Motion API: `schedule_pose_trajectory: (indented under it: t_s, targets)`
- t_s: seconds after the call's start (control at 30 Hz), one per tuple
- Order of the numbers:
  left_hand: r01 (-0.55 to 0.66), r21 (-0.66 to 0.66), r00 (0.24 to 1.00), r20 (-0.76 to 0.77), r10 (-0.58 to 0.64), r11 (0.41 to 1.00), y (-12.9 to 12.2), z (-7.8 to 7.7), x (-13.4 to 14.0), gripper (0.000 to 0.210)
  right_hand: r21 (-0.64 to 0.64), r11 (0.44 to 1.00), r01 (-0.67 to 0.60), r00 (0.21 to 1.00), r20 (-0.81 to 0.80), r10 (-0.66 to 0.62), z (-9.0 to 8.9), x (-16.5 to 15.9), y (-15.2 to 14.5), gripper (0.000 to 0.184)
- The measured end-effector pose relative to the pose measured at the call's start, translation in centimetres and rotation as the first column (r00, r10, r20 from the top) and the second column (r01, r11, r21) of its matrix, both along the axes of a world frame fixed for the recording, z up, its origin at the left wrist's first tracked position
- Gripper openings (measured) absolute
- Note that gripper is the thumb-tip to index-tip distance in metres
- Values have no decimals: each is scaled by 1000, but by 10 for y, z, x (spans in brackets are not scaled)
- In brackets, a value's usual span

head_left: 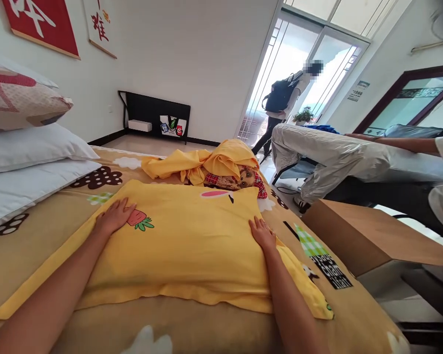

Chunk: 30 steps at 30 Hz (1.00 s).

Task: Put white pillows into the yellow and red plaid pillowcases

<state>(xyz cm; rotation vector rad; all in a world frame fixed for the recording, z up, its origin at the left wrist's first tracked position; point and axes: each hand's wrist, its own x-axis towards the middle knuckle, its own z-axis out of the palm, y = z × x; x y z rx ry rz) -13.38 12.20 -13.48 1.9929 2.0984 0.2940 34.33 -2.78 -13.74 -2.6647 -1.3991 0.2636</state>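
Note:
A yellow pillow (184, 241) in a printed pillowcase lies flat on the bed (133, 334), its wide flaps spread out at both sides. My left hand (114, 216) rests palm down on its left part, beside a carrot print, fingers stretched out. On the right part lies my right hand (263, 233), also flat with its fingers apart. Both hands touch the cloth and hold nothing. Just beyond the pillow's far edge is a crumpled yellow cloth (232, 155). Partly under that cloth sits a red plaid piece with a bear face (247, 178).
White pillows (33, 147) and a patterned pillow (18, 101) are stacked at left. A cardboard box (354, 236) stands open at the bed's right side. Behind it a person in light trousers (339, 152) sits. Another person with a backpack (280, 96) is by the glass door.

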Motion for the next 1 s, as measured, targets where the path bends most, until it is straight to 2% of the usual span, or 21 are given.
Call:
schedule_pose_trajectory:
  t_s: [0.1, 0.17, 0.23, 0.3, 0.37, 0.43, 0.47, 0.5, 0.57, 0.6, 0.67, 0.73, 0.83, 0.87, 0.93, 1.0]
  targets:
    - [-26, -7, 997, 69, 27, 1000, -1, -13, -15, 82, 20, 1000, 22, 999, 48, -23, -9, 6, -9, 59]
    - [-17, -6, 996, 85, 18, 1000, -2, -15, -14, 81, 34, 999, 13, 996, 85, -16, 1, 0, -8, 55]
    - [-6, -2, 996, 94, 7, 1000, -1, -14, -11, 80, 54, 998, -13, 991, 133, 6, 28, -9, -7, 52]
    - [-4, 13, 995, 101, 3, 1000, 1, -14, -12, 79, 135, 987, -86, 974, 218, 55, 64, -20, -8, 55]
    - [-1, 29, 994, 109, -2, 1000, 4, -16, -15, 78, 303, 924, -234, 931, 344, 123, 95, -34, -13, 58]
    - [5, 39, 993, 115, -10, 999, 6, -19, -18, 77, 426, 824, -374, 885, 431, 178, 103, -49, -21, 57]
    - [10, 42, 993, 119, -15, 999, 7, -20, -18, 76, 430, 807, -405, 878, 428, 213, 97, -57, -26, 56]
    - [8, 40, 992, 123, -13, 999, 8, -20, -19, 76, 392, 825, -408, 885, 390, 252, 84, -64, -31, 56]
    - [-3, 33, 991, 133, -1, 999, 8, -20, -18, 76, 241, 893, -380, 911, 266, 316, 46, -73, -41, 56]
    - [-7, 27, 990, 142, 3, 1000, 7, -19, -18, 76, 195, 909, -367, 919, 228, 322, 26, -73, -46, 56]
    - [-6, 8, 987, 163, 4, 1000, 5, -16, -18, 75, 180, 922, -343, 930, 203, 307, -7, -66, -59, 56]
    - [6, 4, 981, 192, -7, 1000, 1, -13, -18, 75, 211, 933, -291, 948, 195, 251, -26, -52, -78, 58]
    - [-12, 30, 973, 231, 5, 999, -11, -3, -19, 71, 240, 950, -201, 973, 163, 165, -41, -27, -118, 63]
    - [-30, 89, 975, 222, 10, 996, -17, 2, -19, 67, 247, 951, -187, 975, 161, 150, -46, -19, -133, 65]
    - [-33, 314, 984, 175, -24, 949, -33, 12, -15, 58, 261, 945, -196, 971, 184, 151, -56, -8, -162, 67]
    - [51, 544, 984, 117, -136, 837, -53, 21, -5, 55, 276, 935, -224, 963, 213, 168, -62, 0, -180, 65]
